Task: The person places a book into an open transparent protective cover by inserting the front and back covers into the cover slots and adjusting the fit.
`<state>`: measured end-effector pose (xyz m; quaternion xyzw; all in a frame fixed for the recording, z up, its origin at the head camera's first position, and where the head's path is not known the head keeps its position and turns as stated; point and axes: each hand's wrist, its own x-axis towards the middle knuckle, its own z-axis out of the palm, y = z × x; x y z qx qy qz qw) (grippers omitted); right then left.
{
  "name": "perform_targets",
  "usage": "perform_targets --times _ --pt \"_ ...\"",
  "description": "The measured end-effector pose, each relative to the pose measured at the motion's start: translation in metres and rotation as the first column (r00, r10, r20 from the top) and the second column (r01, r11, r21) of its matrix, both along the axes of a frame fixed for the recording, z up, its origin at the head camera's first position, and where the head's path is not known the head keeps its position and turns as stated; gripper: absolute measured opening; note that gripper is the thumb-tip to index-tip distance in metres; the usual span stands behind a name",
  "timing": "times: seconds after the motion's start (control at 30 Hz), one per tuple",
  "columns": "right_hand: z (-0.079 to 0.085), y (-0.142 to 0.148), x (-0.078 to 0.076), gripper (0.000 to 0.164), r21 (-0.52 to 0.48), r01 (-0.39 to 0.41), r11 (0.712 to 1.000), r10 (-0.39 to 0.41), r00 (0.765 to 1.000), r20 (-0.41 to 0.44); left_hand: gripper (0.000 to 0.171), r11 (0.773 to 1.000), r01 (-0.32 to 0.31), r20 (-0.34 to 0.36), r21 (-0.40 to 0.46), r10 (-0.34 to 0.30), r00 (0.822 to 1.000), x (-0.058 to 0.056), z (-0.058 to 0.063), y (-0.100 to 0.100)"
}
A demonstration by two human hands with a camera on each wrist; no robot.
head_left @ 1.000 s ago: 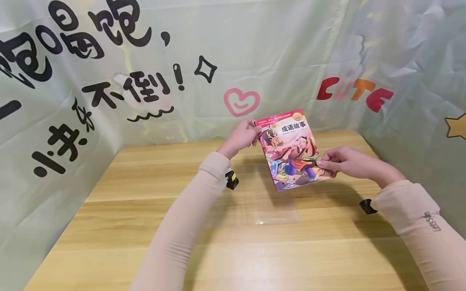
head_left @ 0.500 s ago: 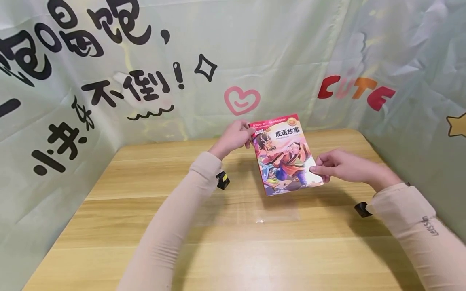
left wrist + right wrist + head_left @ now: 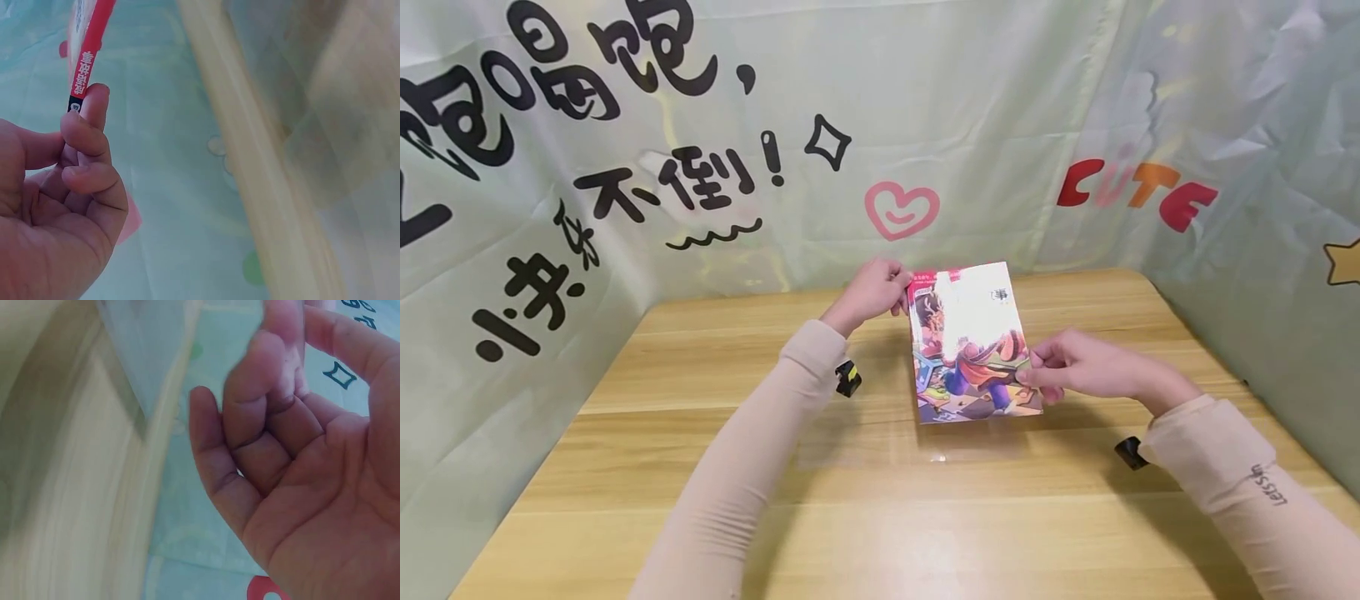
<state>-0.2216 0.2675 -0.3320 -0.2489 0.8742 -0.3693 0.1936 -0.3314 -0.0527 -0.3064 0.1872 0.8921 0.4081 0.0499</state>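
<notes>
A thin picture book [image 3: 973, 379] with a red top band and a colourful cover is held up over the table, tilted, with white glare across its upper part. At its upper left corner, my left hand [image 3: 872, 290] pinches it between thumb and fingers. The left wrist view shows the red book spine [image 3: 92, 47] standing in those fingertips. My right hand [image 3: 1086, 368] pinches the lower right edge, thumb on the cover. In the right wrist view the fingers [image 3: 250, 406] are curled, and they mostly hide the book there.
Below the book, a clear plastic sheet [image 3: 865, 454] lies on the wooden table [image 3: 662, 467]. A printed cloth backdrop [image 3: 1000, 100] rises behind and along both sides. Black wrist devices, one by the left cuff [image 3: 848, 379] and one by the right cuff [image 3: 1130, 452], hang near the tabletop.
Both hands have brought the book lower, toward the person and slightly left. It has turned more upright in the head view, and glare now covers most of its title.
</notes>
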Motion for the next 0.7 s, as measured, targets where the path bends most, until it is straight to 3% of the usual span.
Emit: perform_targets --times 0.2,0.7 --pt "-0.008 -0.007 0.003 0.03 -0.016 -0.002 1.0 0.002 1.0 0.004 0.033 0.999 0.023 0.038 -0.045 -0.021 0.999 0.0 -0.009 -0.007" --pt "-0.028 -0.013 0.005 0.032 -0.082 -0.068 0.994 0.079 0.988 0.135 0.03 0.99 0.042 0.072 -0.132 -0.033 0.997 0.001 -0.032 -0.01"
